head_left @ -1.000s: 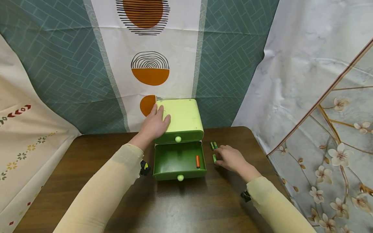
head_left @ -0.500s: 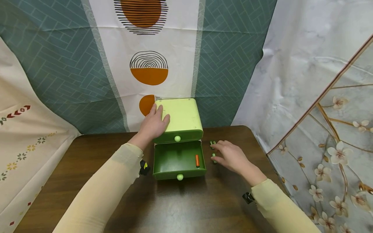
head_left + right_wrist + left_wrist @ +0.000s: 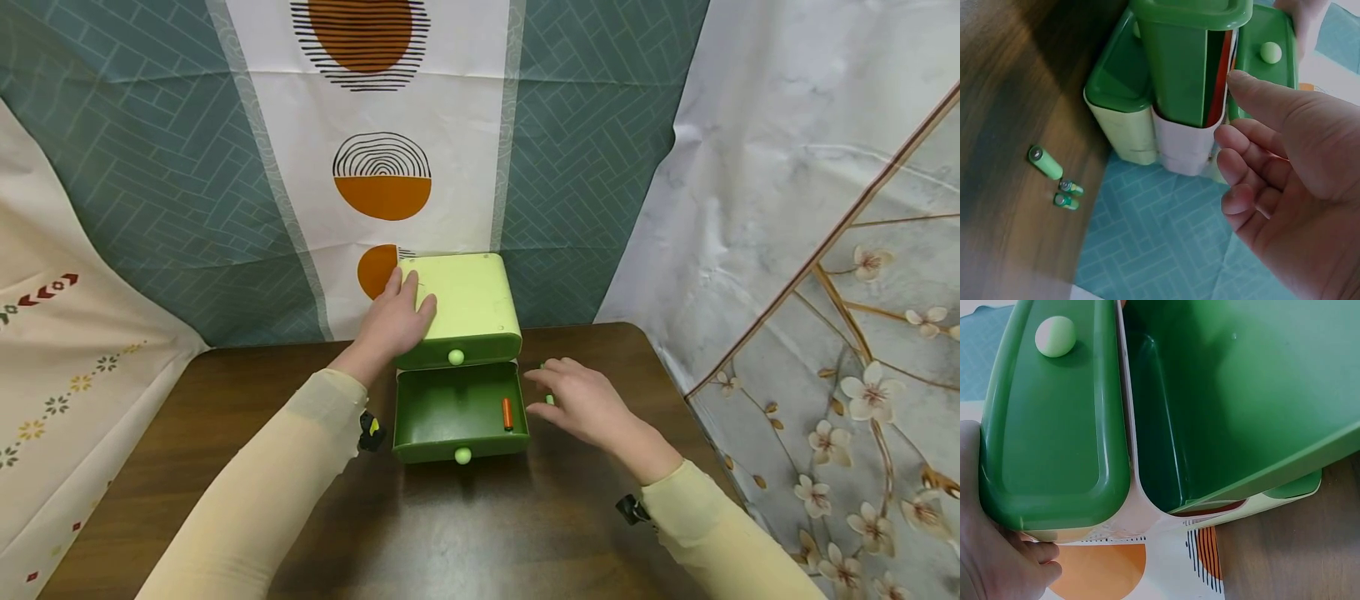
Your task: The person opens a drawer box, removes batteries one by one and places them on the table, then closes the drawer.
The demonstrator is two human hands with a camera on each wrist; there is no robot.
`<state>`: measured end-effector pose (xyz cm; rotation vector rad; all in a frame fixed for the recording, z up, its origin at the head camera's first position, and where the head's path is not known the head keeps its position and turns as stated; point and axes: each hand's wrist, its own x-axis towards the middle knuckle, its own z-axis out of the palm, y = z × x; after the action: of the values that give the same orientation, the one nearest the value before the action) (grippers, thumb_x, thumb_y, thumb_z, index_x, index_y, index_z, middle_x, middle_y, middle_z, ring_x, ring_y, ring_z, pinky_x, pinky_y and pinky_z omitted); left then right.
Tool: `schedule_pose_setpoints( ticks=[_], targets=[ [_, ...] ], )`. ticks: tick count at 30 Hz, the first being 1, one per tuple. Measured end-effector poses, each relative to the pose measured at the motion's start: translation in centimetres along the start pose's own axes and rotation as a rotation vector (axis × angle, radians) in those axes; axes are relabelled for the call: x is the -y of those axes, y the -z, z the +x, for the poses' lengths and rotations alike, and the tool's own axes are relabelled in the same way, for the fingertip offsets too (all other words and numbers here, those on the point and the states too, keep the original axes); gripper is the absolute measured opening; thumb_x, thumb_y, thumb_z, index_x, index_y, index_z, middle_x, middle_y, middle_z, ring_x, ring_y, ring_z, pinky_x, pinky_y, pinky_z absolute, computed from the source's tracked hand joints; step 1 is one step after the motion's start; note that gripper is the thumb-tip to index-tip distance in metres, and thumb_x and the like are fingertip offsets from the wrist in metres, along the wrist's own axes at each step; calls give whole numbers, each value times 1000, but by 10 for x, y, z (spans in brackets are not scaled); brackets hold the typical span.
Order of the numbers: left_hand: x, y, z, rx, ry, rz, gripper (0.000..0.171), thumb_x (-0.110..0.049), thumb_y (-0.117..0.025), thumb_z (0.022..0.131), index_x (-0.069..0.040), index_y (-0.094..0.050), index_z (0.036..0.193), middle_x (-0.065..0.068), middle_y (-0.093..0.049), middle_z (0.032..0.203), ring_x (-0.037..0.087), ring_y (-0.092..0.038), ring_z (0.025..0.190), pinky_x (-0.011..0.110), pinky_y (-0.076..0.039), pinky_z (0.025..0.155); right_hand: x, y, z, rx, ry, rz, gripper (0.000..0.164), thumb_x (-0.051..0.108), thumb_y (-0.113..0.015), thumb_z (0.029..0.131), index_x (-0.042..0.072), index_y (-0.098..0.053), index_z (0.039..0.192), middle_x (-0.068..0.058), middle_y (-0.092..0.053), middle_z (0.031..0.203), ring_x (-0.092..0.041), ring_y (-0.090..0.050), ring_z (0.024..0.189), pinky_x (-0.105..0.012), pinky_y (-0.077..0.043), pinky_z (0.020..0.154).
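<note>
A small cabinet (image 3: 468, 292) with a pale yellow-green top stands against the back cloth. My left hand (image 3: 396, 323) lies on its upper left edge with fingers extended. The middle drawer (image 3: 450, 408), dark green, is pulled out and holds an orange battery (image 3: 507, 414) on its right side. My right hand (image 3: 588, 402) hovers just right of this drawer, fingers loosely bent and nothing between them. On the table, in the right wrist view, lie a light green battery (image 3: 1045, 162) and two smaller dark green batteries (image 3: 1067, 194); the right hand partly covers them in the head view.
The closed top drawer has a round pale knob (image 3: 1055, 336). Under the pulled-out drawer sits a closed lower one (image 3: 1124, 69). A brown wooden table (image 3: 465, 533) extends in front and to both sides. Patterned cloths (image 3: 600, 167) hang behind and beside it.
My right hand has shifted left from over the light green battery toward the open drawer, its thumb and fingers spreading apart. My left hand stays on the cabinet.
</note>
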<state>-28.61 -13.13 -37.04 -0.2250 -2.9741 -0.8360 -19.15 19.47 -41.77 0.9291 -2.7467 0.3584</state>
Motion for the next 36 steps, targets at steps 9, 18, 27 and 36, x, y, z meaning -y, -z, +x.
schedule_pose_setpoints(
  ticks=[9, 18, 27, 36],
  targets=[
    [0, 0, -1, -3, -7, -10, 77, -49, -32, 117, -4, -14, 177, 21, 0, 184, 49, -19, 165, 61, -19, 133, 11, -2, 9, 34, 44, -10, 50, 33, -94, 92, 8, -79, 133, 0, -72, 111, -19, -62, 93, -32, -55, 71],
    [0, 1, -1, 1, -8, -14, 77, -50, -31, 118, -5, -14, 178, 21, 1, 184, 50, -19, 165, 62, -19, 132, 21, -9, 21, 134, 71, -32, 54, 38, -94, 90, 7, -80, 132, -2, -71, 111, -20, -59, 94, -30, -54, 72],
    [-1, 1, -3, -4, -5, -24, 76, -49, -33, 118, -5, -15, 177, 21, 0, 184, 50, -21, 164, 61, -20, 132, 23, -14, 31, 197, 65, -93, 54, 41, -97, 86, 8, -83, 127, -2, -66, 106, -21, -51, 89, -32, -48, 70],
    [1, 1, -2, -6, -5, -32, 78, -50, -34, 117, -5, -15, 178, 20, 0, 184, 49, -21, 165, 60, -20, 133, 29, -16, 39, 241, 31, -139, 44, 42, -101, 82, 11, -85, 109, 2, -57, 93, -20, -45, 85, -35, -43, 67]
  ],
)
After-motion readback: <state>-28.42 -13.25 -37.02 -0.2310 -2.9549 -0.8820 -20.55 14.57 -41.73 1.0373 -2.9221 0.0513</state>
